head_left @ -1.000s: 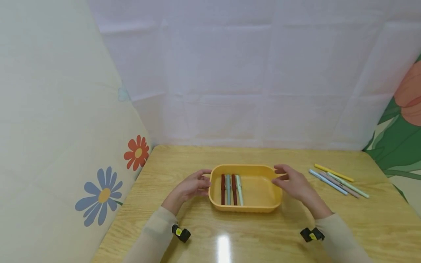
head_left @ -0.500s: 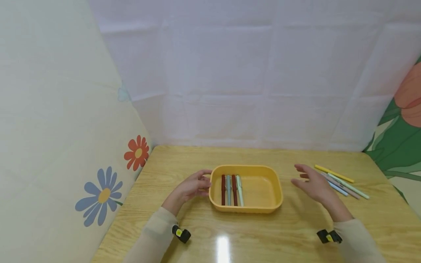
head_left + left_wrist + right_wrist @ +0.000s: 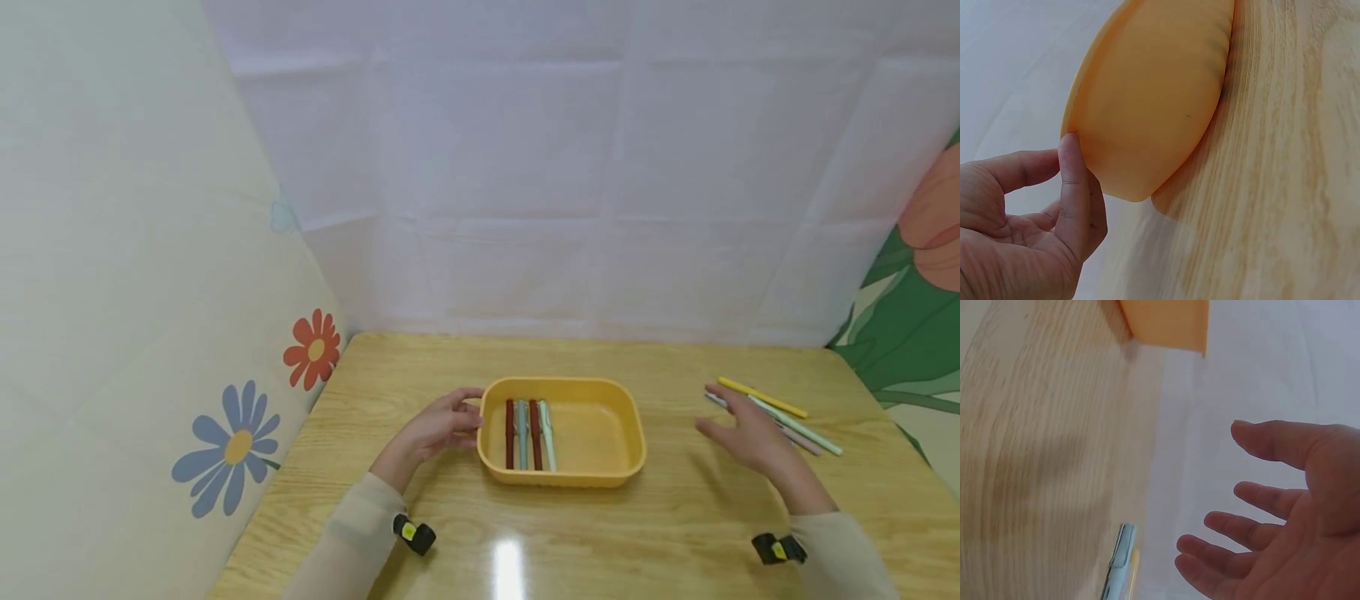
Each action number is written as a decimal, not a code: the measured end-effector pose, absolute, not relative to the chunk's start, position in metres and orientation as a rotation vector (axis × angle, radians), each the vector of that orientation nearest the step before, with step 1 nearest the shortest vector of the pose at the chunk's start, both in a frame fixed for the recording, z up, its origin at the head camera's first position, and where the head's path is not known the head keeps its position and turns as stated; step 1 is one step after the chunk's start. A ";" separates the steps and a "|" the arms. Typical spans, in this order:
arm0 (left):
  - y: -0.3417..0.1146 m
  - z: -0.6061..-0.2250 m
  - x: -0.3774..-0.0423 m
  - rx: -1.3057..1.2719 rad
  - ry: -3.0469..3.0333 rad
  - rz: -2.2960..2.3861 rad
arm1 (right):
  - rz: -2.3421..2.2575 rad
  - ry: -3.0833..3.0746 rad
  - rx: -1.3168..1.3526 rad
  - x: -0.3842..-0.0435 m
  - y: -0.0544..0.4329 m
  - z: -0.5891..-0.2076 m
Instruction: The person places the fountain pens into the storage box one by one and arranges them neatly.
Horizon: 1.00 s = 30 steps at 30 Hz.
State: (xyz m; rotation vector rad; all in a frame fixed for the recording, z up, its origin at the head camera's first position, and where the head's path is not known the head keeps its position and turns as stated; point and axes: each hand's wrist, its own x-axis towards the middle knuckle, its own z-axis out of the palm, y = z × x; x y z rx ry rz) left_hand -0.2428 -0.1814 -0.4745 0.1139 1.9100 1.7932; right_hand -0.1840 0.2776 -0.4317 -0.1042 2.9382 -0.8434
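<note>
My left hand (image 3: pixel 442 423) stays at the left end of a yellow plastic tray (image 3: pixel 562 478), its bent fingers and thumb holding the rim. Up close in the left wrist view, a fingertip lies right on the edge of the tray wall (image 3: pixel 1147 94). Inside the tray, at its left side, two dark red pens (image 3: pixel 510 433), a grey-blue pen (image 3: pixel 522 437) and a pale green pen (image 3: pixel 547 437) lie side by side. My right hand (image 3: pixel 753 433) hovers with fingers spread, holding nothing, beside loose pens. It partly covers a blue pen (image 3: pixel 715 400).
Right of the tray, a yellow pen (image 3: pixel 765 397), a light green pen (image 3: pixel 813 433) and a mauve pen (image 3: pixel 806 444) lie slantwise on the wooden table (image 3: pixel 622 533). A white cloth (image 3: pixel 495 167) hangs behind the table; flower-printed cloth covers both sides.
My right hand has left the tray's right edge and moved right to the loose pens. My left hand keeps its place at the tray, and the pens in the tray lie as before.
</note>
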 end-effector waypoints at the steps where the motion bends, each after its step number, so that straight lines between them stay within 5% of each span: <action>1: -0.181 -0.474 -0.243 0.111 1.910 1.795 | -0.845 2.942 -0.116 -0.184 0.280 -0.433; 30: -0.180 -0.475 -0.243 0.080 1.912 1.805 | -0.849 2.961 -0.151 -0.192 0.322 -0.466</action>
